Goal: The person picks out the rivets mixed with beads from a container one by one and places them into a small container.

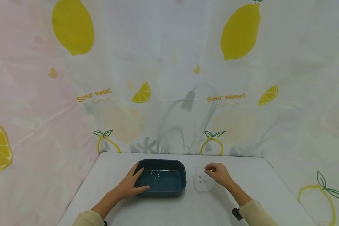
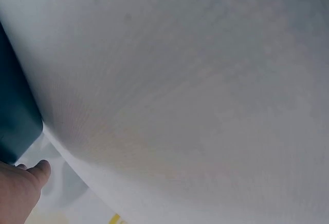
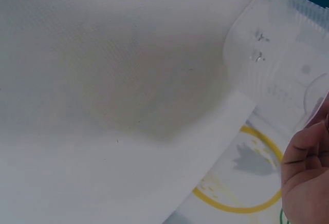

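A dark blue rectangular basin (image 1: 161, 193) stands on the white table, with several small shiny pieces (image 1: 155, 174) on its floor. My left hand (image 1: 130, 184) rests on the basin's left end, fingers spread over the rim and thumb at the front edge. To the right of the basin lies a shallow clear plastic box (image 1: 198, 187) holding small metal-looking bits (image 3: 259, 47). Over the box's far right corner is my right hand (image 1: 218, 173), its fingers curled and thumb and forefinger brought together. I cannot tell whether something small is between those fingertips.
The white table (image 1: 169, 210) ends at a back edge against a lemon-print cloth (image 1: 169, 94), which also hangs at both sides. A narrow strip of tabletop separates the basin from the clear box. Dark bands (image 1: 237, 214) show at the sleeve cuffs.
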A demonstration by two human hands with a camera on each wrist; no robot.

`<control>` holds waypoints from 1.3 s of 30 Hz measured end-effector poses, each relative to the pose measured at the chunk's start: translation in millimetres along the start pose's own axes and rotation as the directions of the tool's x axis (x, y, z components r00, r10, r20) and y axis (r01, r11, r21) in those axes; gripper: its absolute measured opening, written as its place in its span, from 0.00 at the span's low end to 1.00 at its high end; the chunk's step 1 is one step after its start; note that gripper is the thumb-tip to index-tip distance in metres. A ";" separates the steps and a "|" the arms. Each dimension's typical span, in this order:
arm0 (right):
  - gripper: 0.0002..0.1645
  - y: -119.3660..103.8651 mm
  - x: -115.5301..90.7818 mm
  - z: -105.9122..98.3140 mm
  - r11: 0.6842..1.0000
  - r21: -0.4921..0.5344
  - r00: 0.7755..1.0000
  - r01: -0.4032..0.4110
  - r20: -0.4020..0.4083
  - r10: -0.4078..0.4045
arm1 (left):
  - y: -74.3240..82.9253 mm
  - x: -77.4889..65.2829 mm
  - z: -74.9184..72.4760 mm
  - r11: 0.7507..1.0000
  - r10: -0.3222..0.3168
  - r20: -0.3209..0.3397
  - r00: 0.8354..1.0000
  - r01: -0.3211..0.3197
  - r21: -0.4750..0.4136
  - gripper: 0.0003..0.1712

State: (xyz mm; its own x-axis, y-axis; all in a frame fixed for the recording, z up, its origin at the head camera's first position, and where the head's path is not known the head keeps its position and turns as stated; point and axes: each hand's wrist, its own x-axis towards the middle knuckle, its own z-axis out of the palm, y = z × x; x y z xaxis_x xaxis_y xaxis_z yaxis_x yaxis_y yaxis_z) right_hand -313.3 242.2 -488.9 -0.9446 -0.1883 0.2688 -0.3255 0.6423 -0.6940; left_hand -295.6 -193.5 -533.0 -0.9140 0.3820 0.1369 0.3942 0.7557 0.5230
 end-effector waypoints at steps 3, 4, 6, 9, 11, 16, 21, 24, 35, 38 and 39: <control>0.04 -0.5 2.0 0.8 0.999 -0.012 1.000 -0.030 0.003 0.030 | -1.3 1.5 0.2 1.000 -0.002 0.000 1.000 0.002 0.000 0.55; 0.04 -0.7 2.2 1.3 0.999 -0.015 0.999 -0.034 -0.001 0.034 | -1.3 1.5 0.1 1.000 -0.001 0.001 1.000 0.001 -0.002 0.55; 0.04 -0.2 2.2 2.5 0.999 -0.019 0.999 -0.035 -0.008 0.035 | -1.5 1.3 0.1 1.000 0.002 -0.002 1.000 -0.002 0.002 0.55; 0.03 -1.2 2.1 3.1 0.999 -0.024 0.999 -0.034 -0.009 0.034 | -0.8 0.5 -0.8 1.000 0.005 -0.003 1.000 -0.005 0.005 0.55; 0.04 -1.9 2.4 2.7 0.999 -0.026 1.000 -0.029 -0.007 0.028 | -0.4 0.5 -1.6 1.000 0.007 -0.005 1.000 -0.007 0.015 0.55; 0.04 -2.3 3.4 2.2 0.999 -0.040 1.000 -0.022 -0.006 0.022 | 1.0 0.8 -2.7 1.000 0.007 -0.013 1.000 -0.007 0.016 0.55; 0.03 0.0 3.5 3.3 0.997 -0.071 1.000 -0.006 -0.013 0.005 | 0.0 0.0 0.6 1.000 0.011 -0.020 1.000 -0.011 0.007 0.55; 0.03 1.4 4.0 3.7 0.997 -0.077 1.000 0.001 -0.012 -0.002 | -0.1 -0.9 1.5 1.000 0.025 -0.030 0.999 -0.024 0.013 0.55; 0.03 2.4 8.5 6.9 0.994 -0.101 0.999 0.045 -0.001 -0.045 | 2.4 0.3 -2.1 1.000 0.000 0.001 1.000 0.000 -0.015 0.55; 0.03 3.5 7.9 8.8 0.994 -0.103 0.999 0.045 0.004 -0.045 | 1.5 -0.3 -1.0 1.000 -0.010 0.006 1.000 0.010 -0.009 0.55; 0.03 3.5 7.5 9.0 0.994 -0.099 0.999 0.046 0.005 -0.046 | 1.5 -0.8 -0.7 1.000 -0.009 0.005 1.000 0.009 -0.010 0.55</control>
State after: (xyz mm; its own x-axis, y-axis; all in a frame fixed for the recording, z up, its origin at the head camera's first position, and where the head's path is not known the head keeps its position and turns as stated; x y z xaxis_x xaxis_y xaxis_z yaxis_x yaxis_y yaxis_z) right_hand -321.9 236.4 -495.3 -0.9290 -0.2211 0.2967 -0.3626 0.7036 -0.6111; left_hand -294.4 -193.1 -531.7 -0.9171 0.3775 0.1279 0.3846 0.7542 0.5322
